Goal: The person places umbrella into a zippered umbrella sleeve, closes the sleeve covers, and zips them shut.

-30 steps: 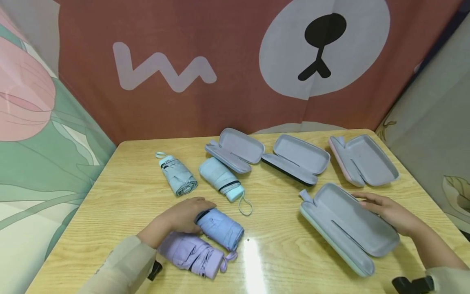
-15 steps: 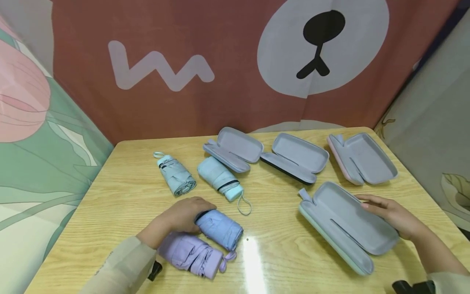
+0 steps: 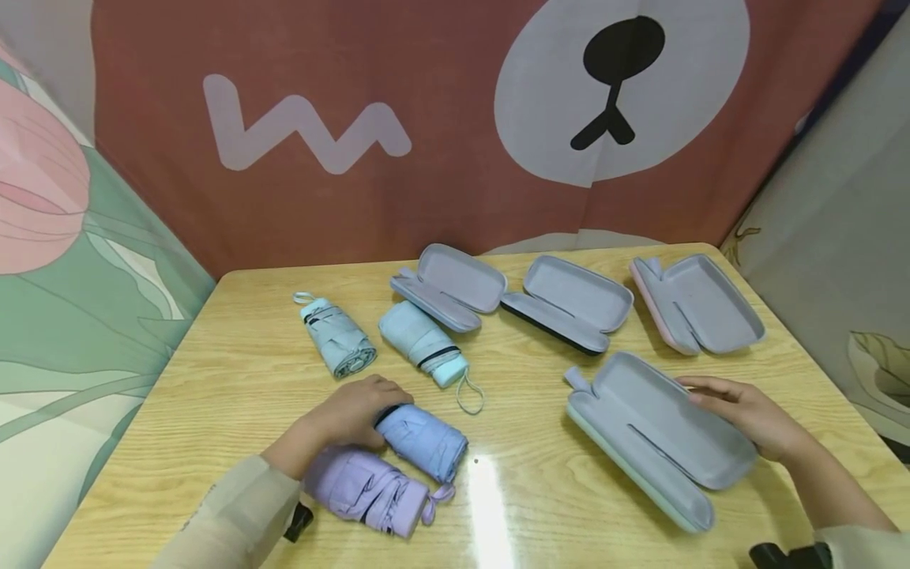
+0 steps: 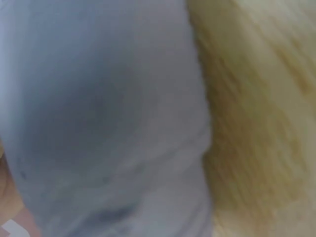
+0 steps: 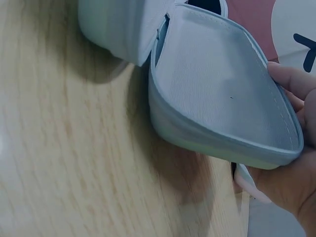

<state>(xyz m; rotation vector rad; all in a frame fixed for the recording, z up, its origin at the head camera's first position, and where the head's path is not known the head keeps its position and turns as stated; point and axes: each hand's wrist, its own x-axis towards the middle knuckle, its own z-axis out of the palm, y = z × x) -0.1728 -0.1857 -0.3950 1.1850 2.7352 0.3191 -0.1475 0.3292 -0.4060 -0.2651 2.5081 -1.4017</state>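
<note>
On the table's left, my left hand point(image 3: 360, 411) grips the near-left end of a folded blue umbrella point(image 3: 426, 442). A folded purple umbrella point(image 3: 366, 491) lies just below it, under the wrist. Blurred pale fabric point(image 4: 108, 108) fills much of the left wrist view. My right hand point(image 3: 746, 415) holds the right edge of an unzipped mint-green case point(image 3: 675, 427), thumb at the rim. Its grey inside faces up, with the lid half folded open. In the right wrist view, the fingers behind the case point(image 5: 222, 84) are partly hidden.
Two light-blue folded umbrellas, one with a loop at the far end point(image 3: 337, 336) and one with a near loop point(image 3: 425, 344), lie farther back. Behind stand three more opened cases: a grey one point(image 3: 462, 280), a black-edged one point(image 3: 579, 292) and a pink-edged one point(image 3: 714, 304).
The mint-green case has shifted slightly left with my right hand. My left hand stays on the blue umbrella. The head view has drifted a little.
</note>
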